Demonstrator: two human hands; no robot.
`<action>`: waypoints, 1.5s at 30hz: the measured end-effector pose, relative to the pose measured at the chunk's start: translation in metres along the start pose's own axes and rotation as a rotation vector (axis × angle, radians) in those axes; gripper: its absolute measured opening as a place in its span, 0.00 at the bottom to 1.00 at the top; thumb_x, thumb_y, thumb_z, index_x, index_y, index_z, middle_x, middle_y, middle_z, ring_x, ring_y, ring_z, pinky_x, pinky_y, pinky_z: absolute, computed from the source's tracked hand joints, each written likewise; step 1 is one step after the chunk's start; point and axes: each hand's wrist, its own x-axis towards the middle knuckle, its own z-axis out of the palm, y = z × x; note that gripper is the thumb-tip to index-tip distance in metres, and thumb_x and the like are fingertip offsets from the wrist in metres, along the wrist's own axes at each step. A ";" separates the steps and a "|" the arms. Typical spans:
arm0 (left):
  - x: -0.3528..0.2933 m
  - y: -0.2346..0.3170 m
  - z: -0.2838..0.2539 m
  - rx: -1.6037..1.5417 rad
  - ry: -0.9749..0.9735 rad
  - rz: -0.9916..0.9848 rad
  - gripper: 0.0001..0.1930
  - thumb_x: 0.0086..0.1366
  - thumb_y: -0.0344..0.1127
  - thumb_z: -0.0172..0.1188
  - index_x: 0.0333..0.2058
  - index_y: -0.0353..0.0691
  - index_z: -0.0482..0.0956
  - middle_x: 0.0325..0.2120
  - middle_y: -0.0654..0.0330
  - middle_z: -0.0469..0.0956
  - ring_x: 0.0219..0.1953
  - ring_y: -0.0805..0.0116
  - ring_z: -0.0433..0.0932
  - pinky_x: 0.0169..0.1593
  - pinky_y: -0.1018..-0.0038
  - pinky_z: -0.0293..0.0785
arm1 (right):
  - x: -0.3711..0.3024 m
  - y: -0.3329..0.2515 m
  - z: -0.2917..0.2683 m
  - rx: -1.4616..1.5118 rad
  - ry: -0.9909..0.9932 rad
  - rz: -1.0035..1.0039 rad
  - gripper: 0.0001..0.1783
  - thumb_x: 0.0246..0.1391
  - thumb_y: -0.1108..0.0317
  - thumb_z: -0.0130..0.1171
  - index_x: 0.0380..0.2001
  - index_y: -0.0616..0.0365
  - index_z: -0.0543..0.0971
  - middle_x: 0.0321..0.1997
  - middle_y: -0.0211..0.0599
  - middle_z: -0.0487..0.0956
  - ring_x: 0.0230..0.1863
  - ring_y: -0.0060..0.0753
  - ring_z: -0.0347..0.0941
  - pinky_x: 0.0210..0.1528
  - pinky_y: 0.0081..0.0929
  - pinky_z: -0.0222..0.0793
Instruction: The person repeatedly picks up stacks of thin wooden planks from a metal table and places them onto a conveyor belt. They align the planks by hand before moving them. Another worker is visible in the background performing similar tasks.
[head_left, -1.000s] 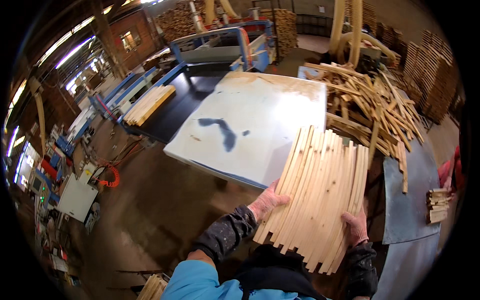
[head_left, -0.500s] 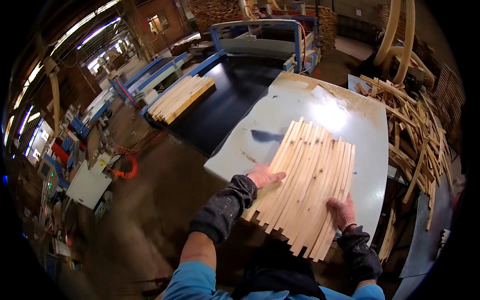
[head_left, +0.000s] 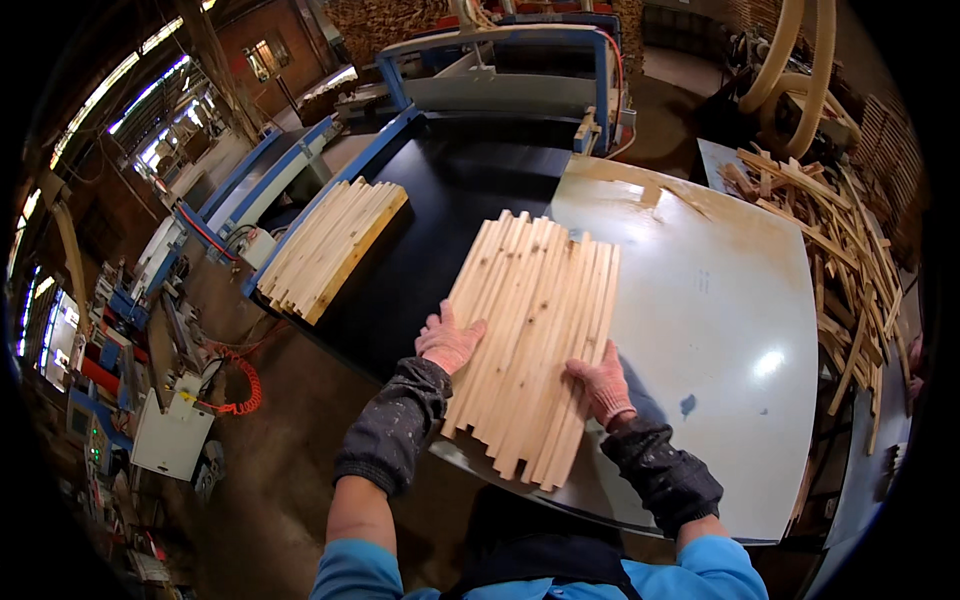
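A bundle of pale wooden strips [head_left: 530,340], laid side by side with uneven ends, lies between my two gloved hands. My left hand [head_left: 450,338] presses its left edge, fingers pointing forward and thumb on top. At the right edge my right hand [head_left: 603,384] grips with its thumb over the outer strips. The bundle's far end is over the black belt [head_left: 480,165] and its right part over the glossy pale sheet [head_left: 715,330]; whether it rests on them or is held just above, I cannot tell. A second stack of wooden strips [head_left: 333,245] sits on the belt's left side.
A blue-framed machine [head_left: 500,75] spans the belt at the far end. Scrap wood [head_left: 830,250] is heaped on the right below thick beige hoses [head_left: 785,60]. To the left stand a white control box [head_left: 172,425] and a coiled orange hose [head_left: 240,392].
My hands have carried the wooden strips leftward and forward, from over the pale sheet to across its border with the black belt. The view has shifted too. Both hands keep their hold.
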 end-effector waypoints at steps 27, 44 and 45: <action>0.279 -0.231 -0.107 0.036 0.376 0.461 0.43 0.79 0.64 0.52 0.76 0.31 0.64 0.76 0.37 0.62 0.78 0.40 0.61 0.80 0.54 0.56 | 0.064 0.034 0.291 -0.921 -0.278 -0.085 0.39 0.63 0.37 0.62 0.68 0.51 0.74 0.57 0.62 0.84 0.59 0.61 0.81 0.59 0.50 0.80; -0.310 0.132 0.149 -0.960 -1.165 1.192 0.20 0.79 0.31 0.58 0.64 0.27 0.78 0.59 0.50 0.83 0.62 0.61 0.81 0.69 0.62 0.76 | -0.488 0.108 -0.118 0.597 0.624 0.110 0.22 0.72 0.64 0.60 0.64 0.56 0.73 0.34 0.20 0.69 0.31 0.13 0.63 0.30 0.14 0.62; -0.348 0.145 0.166 -0.871 -1.271 1.234 0.20 0.78 0.28 0.57 0.64 0.28 0.79 0.60 0.51 0.83 0.62 0.62 0.81 0.69 0.64 0.76 | -0.523 0.117 -0.136 0.701 0.631 0.083 0.21 0.72 0.64 0.61 0.64 0.56 0.72 0.35 0.21 0.69 0.31 0.13 0.64 0.30 0.15 0.62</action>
